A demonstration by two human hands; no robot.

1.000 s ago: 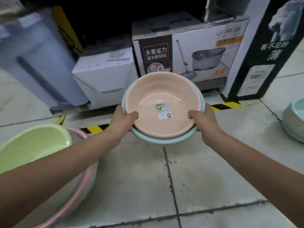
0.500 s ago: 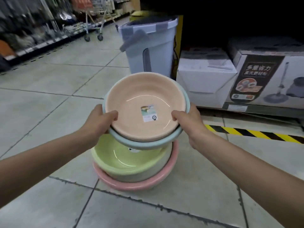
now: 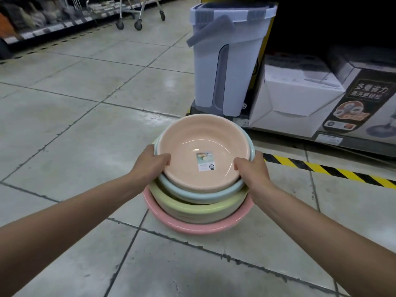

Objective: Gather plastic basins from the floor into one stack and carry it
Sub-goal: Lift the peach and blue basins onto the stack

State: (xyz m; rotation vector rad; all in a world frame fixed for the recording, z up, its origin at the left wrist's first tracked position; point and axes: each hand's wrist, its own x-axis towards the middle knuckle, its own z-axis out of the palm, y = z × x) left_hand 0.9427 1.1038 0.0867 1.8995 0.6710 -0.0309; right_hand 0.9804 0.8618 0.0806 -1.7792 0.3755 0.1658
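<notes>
Peach basin (image 3: pixel 203 159) nested in blue basin (image 3: pixel 192 195), left hand (image 3: pixel 147 166) and right hand (image 3: pixel 252 170) each gripping the paired rims, thumbs curled inside, within green basin (image 3: pixel 192 209) and pink basin (image 3: pixel 186 227) on floor tiles (image 3: pixel 75 146), near mop bucket (image 3: pixel 225 67).

Far right, the mop box (image 3: pixel 334 116) carried "多重省力" on its dark panel, the line beneath blurred; the sticker (image 3: pixel 205 161) in the peach basin (image 3: pixel 188 144) was too small to read.
</notes>
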